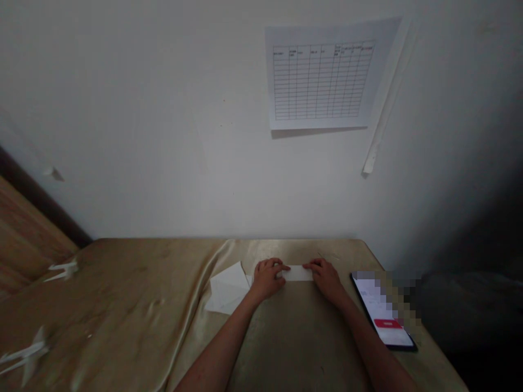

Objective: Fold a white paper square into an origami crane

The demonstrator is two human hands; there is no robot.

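A narrow strip of folded white paper (299, 273) lies on the cloth-covered table between my two hands. My left hand (267, 277) holds its left end, with the index finger stretched along the top and the thumb lower down. At the right end, my right hand (326, 279) has its fingers bent over the paper, the index finger reaching inward along the upper edge. Parts of the strip's ends are hidden under the fingers. Just left of my left hand rest several loose white paper sheets (227, 288), overlapping at angles.
Two folded white paper shapes (61, 270) (28, 356) lie at the far left. A phone (382, 316) with a lit screen sits near the table's right edge. Behind the table stands a white wall (163, 136), bearing a printed table sheet (322, 81).
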